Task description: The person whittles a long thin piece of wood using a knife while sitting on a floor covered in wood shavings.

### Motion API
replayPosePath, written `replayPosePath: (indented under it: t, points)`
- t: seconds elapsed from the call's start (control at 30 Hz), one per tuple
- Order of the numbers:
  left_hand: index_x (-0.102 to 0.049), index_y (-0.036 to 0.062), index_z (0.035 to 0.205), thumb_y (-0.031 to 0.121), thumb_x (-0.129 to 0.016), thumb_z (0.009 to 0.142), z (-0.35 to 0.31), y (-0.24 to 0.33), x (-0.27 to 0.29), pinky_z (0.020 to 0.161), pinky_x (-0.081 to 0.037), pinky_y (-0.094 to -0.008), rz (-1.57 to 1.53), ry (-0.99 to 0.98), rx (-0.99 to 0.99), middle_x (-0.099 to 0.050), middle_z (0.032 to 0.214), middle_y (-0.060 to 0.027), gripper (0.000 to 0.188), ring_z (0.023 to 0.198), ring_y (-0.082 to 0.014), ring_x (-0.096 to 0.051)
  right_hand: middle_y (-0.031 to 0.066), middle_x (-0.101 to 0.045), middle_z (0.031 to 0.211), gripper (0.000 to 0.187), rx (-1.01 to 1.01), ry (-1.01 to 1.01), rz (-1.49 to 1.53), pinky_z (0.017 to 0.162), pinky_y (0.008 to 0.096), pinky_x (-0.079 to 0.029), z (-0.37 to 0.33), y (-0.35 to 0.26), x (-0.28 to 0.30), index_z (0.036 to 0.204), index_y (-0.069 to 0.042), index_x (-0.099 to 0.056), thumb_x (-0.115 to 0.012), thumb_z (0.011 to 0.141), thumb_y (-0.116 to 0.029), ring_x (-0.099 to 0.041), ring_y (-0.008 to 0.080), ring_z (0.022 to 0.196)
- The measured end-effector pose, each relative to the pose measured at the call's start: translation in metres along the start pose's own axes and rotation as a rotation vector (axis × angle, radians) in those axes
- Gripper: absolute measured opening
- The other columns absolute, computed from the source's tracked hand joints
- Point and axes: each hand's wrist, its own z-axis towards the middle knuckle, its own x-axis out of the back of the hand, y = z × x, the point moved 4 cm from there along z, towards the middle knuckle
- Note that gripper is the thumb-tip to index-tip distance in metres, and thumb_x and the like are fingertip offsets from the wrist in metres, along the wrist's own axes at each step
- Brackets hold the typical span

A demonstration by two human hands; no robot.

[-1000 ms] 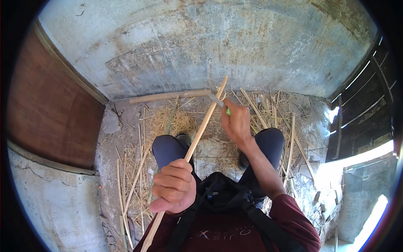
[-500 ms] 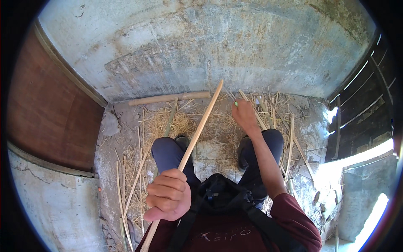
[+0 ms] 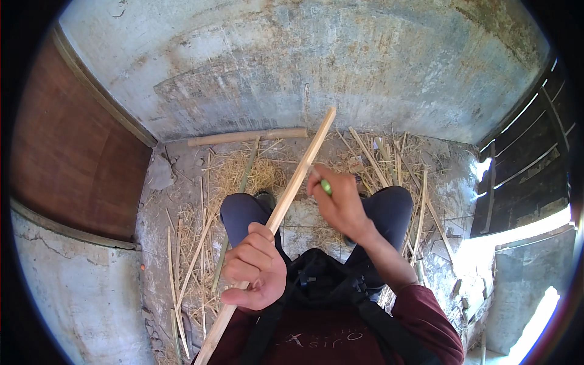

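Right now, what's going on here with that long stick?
A person's left hand is curled loosely around a long pale stick, which slants up toward the wall. Their right hand holds a green-handled tool close beside it; the tool's tip is hard to make out. Straw-coloured scraps lie on the floor.

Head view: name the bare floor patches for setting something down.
Mostly bare: pale tiles between the dark-trousered left knee and right knee; also grey floor between long pale wooden strips and dark wooden boards. Crowded: outside the left knee, with straw-coloured shavings and more strips.
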Motion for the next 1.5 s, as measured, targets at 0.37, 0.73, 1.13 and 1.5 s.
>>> replayPosePath:
  t: [0.37,0.73,1.13,1.5]
  points:
    - [-0.040,0.0163,0.082,0.055,-0.024,0.119,-0.005,-0.006,0.005,0.087,-0.054,-0.0457,0.065,-0.123,0.151,-0.046,0.082,-0.0027,0.056,0.076,-0.0224,-0.059,-0.0007,-0.051,0.068,0.037,-0.459,-0.055,0.927,0.049,0.0254,-0.026,-0.004,0.004,-0.011,0.129,0.001,-0.069,-0.054,0.113,-0.030,-0.039,0.0060,0.056]
    - [-0.047,-0.0018,0.146,0.041,-0.079,0.102,-0.020,-0.032,0.019,0.115,-0.045,-0.0455,0.232,-0.346,0.736,-0.055,0.139,-0.0181,0.069,0.133,-0.0293,-0.058,0.0017,-0.052,0.068,0.034,-0.408,0.253,0.946,0.048,0.0265,-0.026,0.007,0.014,0.017,0.106,-0.004,-0.063,-0.054,0.113,-0.035,-0.037,0.0081,0.053]
    - [-0.077,-0.0015,0.107,0.007,-0.083,0.092,-0.005,0.028,-0.004,0.081,-0.059,-0.0413,0.398,-0.820,0.584,-0.076,0.095,-0.0117,0.018,0.088,-0.0306,-0.076,0.0005,-0.049,0.067,0.033,-0.362,0.379,0.858,0.049,0.0271,-0.028,0.025,0.035,0.051,0.092,-0.006,-0.052,-0.050,0.113,-0.031,-0.036,0.0077,0.052]
    - [-0.066,0.0008,0.112,0.036,-0.057,0.115,-0.005,-0.012,0.040,0.062,-0.048,-0.0483,0.973,-0.864,0.949,-0.065,0.070,-0.0180,0.037,0.066,-0.0402,-0.067,0.0019,-0.052,0.070,0.032,-0.328,0.341,0.799,0.048,0.0259,-0.028,0.015,0.032,0.062,0.098,-0.004,-0.057,-0.049,0.114,-0.031,-0.037,0.0077,0.052]
